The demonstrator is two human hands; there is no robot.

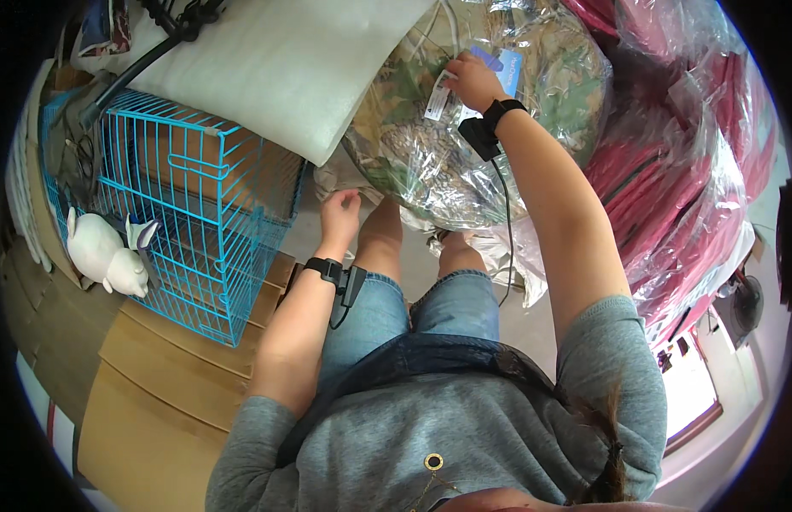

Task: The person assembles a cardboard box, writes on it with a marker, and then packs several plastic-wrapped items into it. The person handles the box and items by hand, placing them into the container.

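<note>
My right hand (477,83) is stretched forward over a large rounded camouflage-patterned item (421,145) in clear, shiny plastic. Its thumb and fingertips are closed at the top of a small white label (438,96) with printing on it. Beside that hand, a blue card (508,72) lies against the plastic. My left hand (339,213) is held above my knee, left of the camouflage item, with its fingers curled in; nothing shows in it. Both wrists carry black straps with small black devices.
A blue wire cage (221,188) stands at the left, with a white rabbit figure (106,252) beside it. White foam sheeting (276,77) overhangs the cage. Cardboard (170,375) lies below. Plastic-wrapped pinkish-red goods (669,188) pile up at the right. A black cable (508,222) hangs from my right wrist.
</note>
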